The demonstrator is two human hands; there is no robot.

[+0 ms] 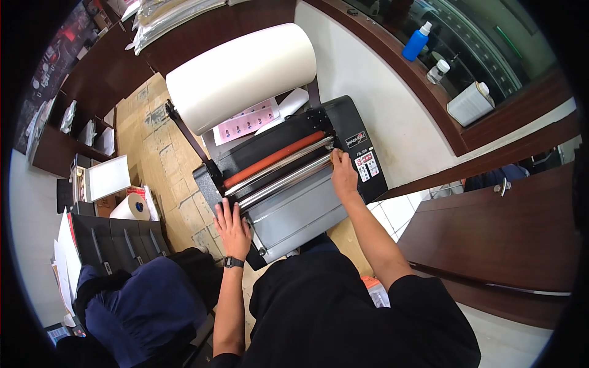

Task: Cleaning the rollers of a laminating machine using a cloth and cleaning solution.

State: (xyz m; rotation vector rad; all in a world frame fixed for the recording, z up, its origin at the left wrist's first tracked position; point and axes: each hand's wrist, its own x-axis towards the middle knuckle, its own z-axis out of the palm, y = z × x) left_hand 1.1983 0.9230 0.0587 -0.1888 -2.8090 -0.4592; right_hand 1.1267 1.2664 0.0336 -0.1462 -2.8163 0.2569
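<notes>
A black roll laminator (pixel 343 116) stands before me, with a large cream film roll (pixel 242 76) mounted on arms above its far side. Across its middle run a red roller (pixel 273 161) and shiny metal rollers (pixel 285 182); a grey feed tray (pixel 300 211) lies on the near side. My left hand (pixel 234 232) rests at the machine's left end, fingers stretched out beside the roller ends. At the right end of the metal rollers, my right hand (pixel 343 172) has its fingers curled closed around something small, mostly hidden by the hand. Buttons on the control panel (pixel 367 165) are just right of it.
Pink printed sheets (pixel 248 121) lie under the film roll. On the right ledge stand a blue spray bottle (pixel 416 43), a small clear bottle (pixel 437 72) and a pale can (pixel 471 104). Navy cloth (pixel 141 306) and black drawers (pixel 116 236) are at left; a brown cabinet (pixel 491 233) at right.
</notes>
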